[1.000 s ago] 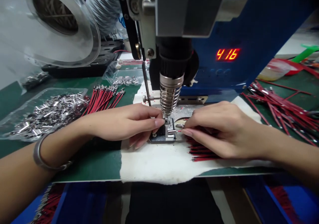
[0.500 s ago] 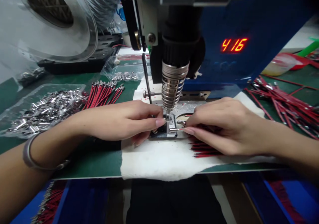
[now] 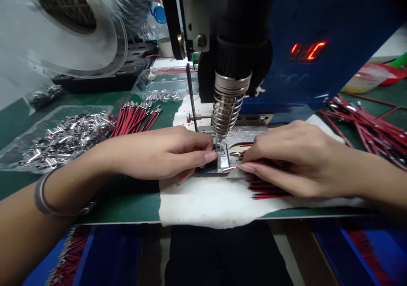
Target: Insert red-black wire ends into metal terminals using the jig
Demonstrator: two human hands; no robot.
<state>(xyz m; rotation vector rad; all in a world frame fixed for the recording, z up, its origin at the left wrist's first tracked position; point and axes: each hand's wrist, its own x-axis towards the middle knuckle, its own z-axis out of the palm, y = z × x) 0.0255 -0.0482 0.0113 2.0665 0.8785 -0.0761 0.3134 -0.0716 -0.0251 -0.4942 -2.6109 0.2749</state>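
My right hand (image 3: 286, 158) pinches a thin red wire (image 3: 237, 167) between thumb and fingertips. On that wire's end a small silver metal connector (image 3: 228, 169) sits at the front edge of the metal fixture (image 3: 224, 155). My left hand (image 3: 168, 152) has its thumb and index finger closed together at the fixture's left side, and what they grip, if anything, is hidden. Just above the fixture is the soldering machine's tip inside a coil spring (image 3: 226, 107). Beneath my right hand lie several red and black wires (image 3: 267, 188) on a white cloth (image 3: 203, 201).
A clear bag of loose silver connectors (image 3: 68, 135) lies at left, beside a bundle of red wires with metal ends (image 3: 133, 116). Behind are a clear tray (image 3: 162, 91) and a large spool (image 3: 111, 57). More red wires (image 3: 365, 124) lie right of the blue machine (image 3: 305, 82).
The whole view has shifted slightly. The connector in my right hand sits a little further right on the fixture's edge and tilts more. The red display digits read differently. My left hand keeps its pose.
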